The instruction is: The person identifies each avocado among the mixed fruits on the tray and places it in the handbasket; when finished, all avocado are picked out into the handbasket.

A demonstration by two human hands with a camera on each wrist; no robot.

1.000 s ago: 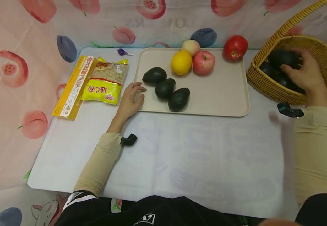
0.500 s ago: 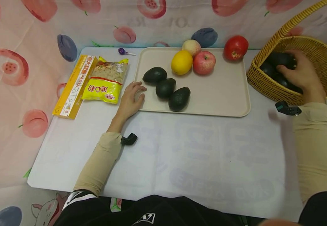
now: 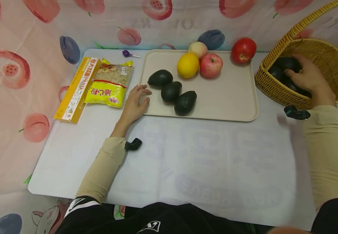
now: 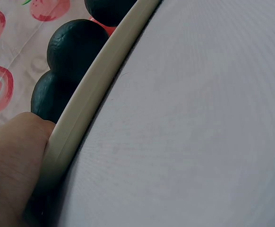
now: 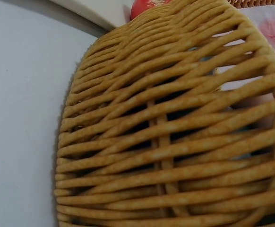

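Observation:
My right hand reaches into the wicker basket at the right and grips a dark avocado. More dark avocados lie under and beside it. In the right wrist view the basket's woven wall hides most of the hand. My left hand rests at the left edge of the beige tray, its fingers loosely bent. Near those fingers, three avocados lie in a slanting row on the tray. The left wrist view has my thumb against the tray rim.
A lemon, a peach and a red apple sit together at the tray's back. A pomegranate-like red fruit is at its far right corner. Left of the tray are a pasta bag, a pasta box and a lollipop.
My right hand has moved lower and slightly left inside the basket with the avocado, which now sits against the others. The left hand and the tray's fruit have stayed in place.

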